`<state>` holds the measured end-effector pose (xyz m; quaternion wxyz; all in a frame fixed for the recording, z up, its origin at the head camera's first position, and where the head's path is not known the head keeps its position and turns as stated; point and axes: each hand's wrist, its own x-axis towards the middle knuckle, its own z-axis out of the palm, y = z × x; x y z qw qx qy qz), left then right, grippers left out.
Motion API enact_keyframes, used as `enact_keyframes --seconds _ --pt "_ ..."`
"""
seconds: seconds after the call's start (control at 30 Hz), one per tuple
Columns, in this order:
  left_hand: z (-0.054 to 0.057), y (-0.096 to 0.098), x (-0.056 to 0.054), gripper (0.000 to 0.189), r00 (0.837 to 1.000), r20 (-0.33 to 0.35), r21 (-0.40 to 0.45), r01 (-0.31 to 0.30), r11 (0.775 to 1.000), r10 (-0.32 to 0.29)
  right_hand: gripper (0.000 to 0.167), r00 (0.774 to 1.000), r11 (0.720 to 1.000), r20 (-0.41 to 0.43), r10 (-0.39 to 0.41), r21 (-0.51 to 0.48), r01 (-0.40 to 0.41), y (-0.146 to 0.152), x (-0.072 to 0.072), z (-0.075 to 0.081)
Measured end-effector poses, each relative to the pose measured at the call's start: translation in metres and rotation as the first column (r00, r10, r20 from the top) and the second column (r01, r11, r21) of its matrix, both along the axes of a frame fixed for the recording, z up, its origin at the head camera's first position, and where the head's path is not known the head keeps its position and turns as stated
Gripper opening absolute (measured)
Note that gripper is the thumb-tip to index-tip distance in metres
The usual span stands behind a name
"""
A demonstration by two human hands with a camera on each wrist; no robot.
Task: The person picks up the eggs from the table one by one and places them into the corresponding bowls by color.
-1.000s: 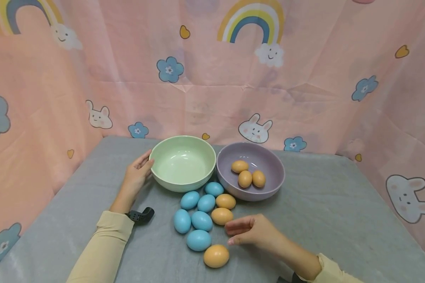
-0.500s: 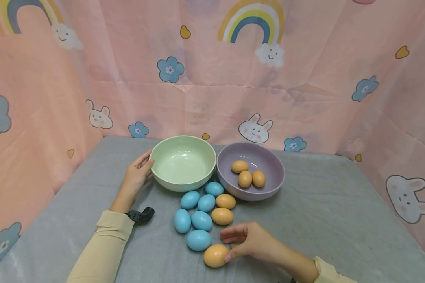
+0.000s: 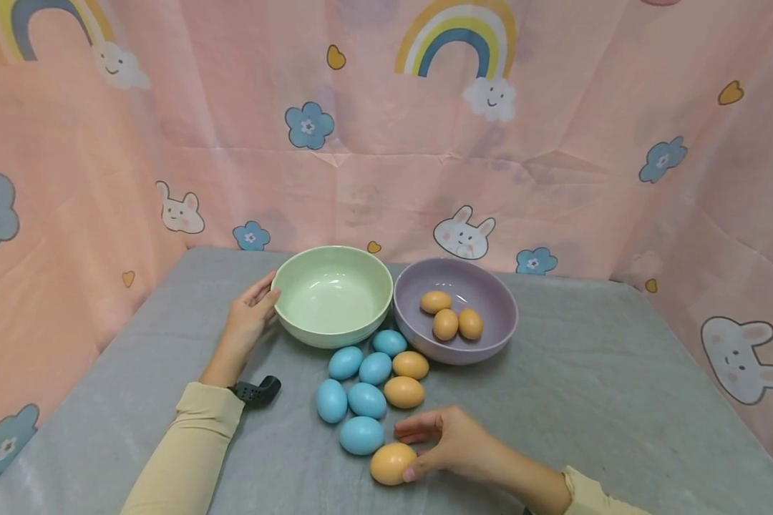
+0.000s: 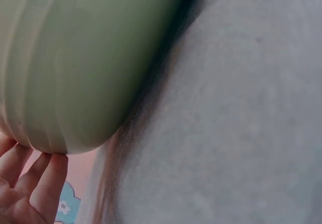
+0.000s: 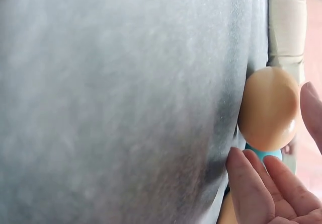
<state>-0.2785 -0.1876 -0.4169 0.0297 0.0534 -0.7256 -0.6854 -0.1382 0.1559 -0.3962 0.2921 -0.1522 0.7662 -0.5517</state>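
Note:
On the grey cloth stands a light green bowl (image 3: 333,329); my left hand (image 3: 248,315) touches its left side. In the left wrist view, the fingers (image 4: 48,183) rest fairly straight against the bowl's outer wall. Close to the front lies an orange egg (image 3: 391,463), with my right hand (image 3: 454,443) at its right side. The thumb is at the egg's edge and the other fingers extend beyond it, not closed round it. The right wrist view has this egg between thumb and fingertips. A purple bowl (image 3: 499,332) with three orange eggs (image 3: 445,325) adjoins the green one.
Several blue eggs (image 3: 367,400) lie clustered before the bowls. Two more orange eggs (image 3: 404,392) are beside them, near my right fingers. Grey cloth (image 3: 592,386) stretches to the right. A pink printed curtain (image 3: 373,179) encloses the back and sides.
My right hand has moved toward the front and left, from beside the orange pair to the front orange egg, its thumb now at that egg. My left hand and the bowls have stayed put.

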Motion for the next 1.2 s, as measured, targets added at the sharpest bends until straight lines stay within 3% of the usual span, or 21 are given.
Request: enact_keyframes --seconds 0.3,0.57,0.87,1.07,1.2 --pt "-0.001 -0.001 0.000 0.055 1.000 -0.014 0.005 0.007 1.000 -0.007 0.042 0.999 0.997 -0.030 -0.011 0.079 0.014 -0.004 0.001 -0.002" --pt "0.002 0.000 0.001 0.055 1.000 -0.010 0.013 0.012 1.000 -0.012 0.038 0.998 0.996 -0.049 -0.032 0.083 0.036 -0.004 0.002 -0.002" --pt "0.001 -0.001 0.001 0.055 1.000 -0.006 0.009 0.005 1.000 -0.005 0.042 0.994 0.995 -0.072 -0.077 0.050 0.081 0.007 -0.006 0.014" --pt "0.001 -0.001 0.000 0.056 1.000 0.002 0.004 -0.001 1.000 0.001 0.046 0.984 0.991 -0.132 -0.123 0.032 0.129 0.014 -0.014 0.029" --pt "0.001 0.000 0.000 0.055 1.000 0.004 0.008 0.001 1.000 -0.001 0.048 0.983 0.990 -0.118 -0.137 0.013 0.139 0.016 -0.017 0.038"
